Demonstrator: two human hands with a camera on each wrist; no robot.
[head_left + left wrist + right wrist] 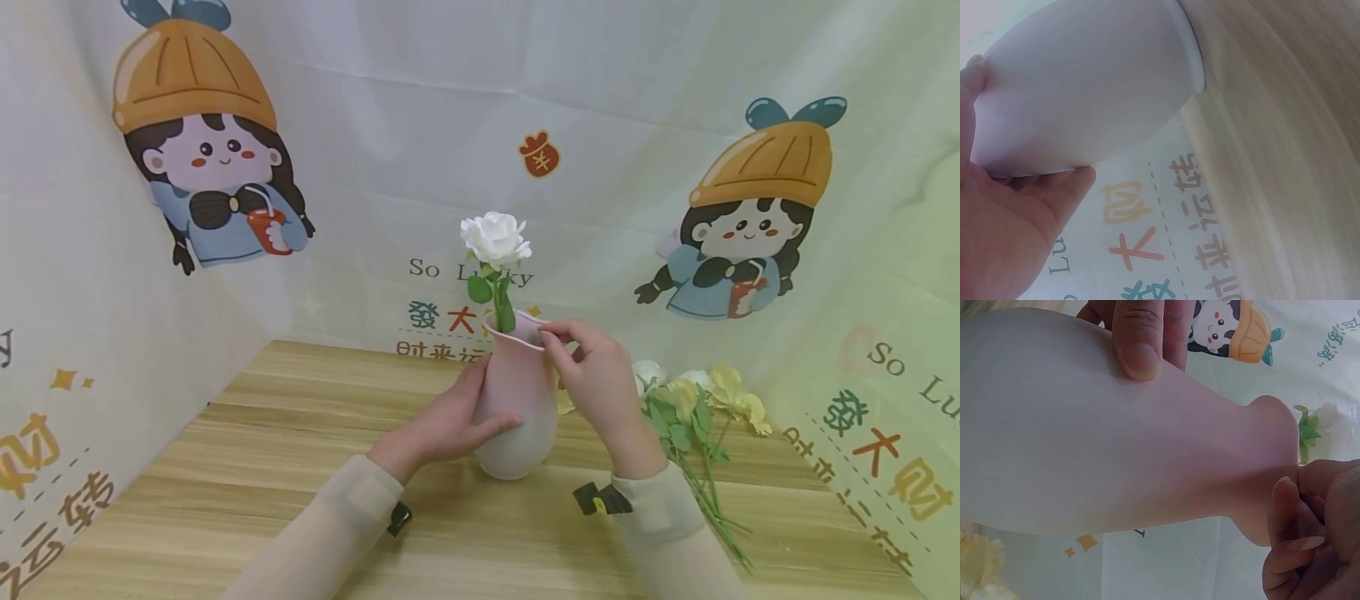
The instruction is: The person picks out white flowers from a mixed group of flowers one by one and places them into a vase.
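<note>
A vase (517, 408), pale pink at its wavy neck and white lower down, stands in front of me on the table. One white rose (495, 239) with green leaves rises from its mouth, its lower stem hidden inside. My left hand (450, 417) grips the vase's body from the left, thumb across the front; in the left wrist view its fingers curl behind the vase (1085, 87). With thumb and forefinger, my right hand (600, 375) pinches the right side of the rim, also seen in the right wrist view, where the other fingers of this hand (1316, 531) are bent.
White and yellow artificial flowers (686, 400) lie on the wooden table (247, 467) at the right, stems toward me, partly behind my right wrist. A printed cloth (390, 150) with cartoon figures encloses the back and sides.
</note>
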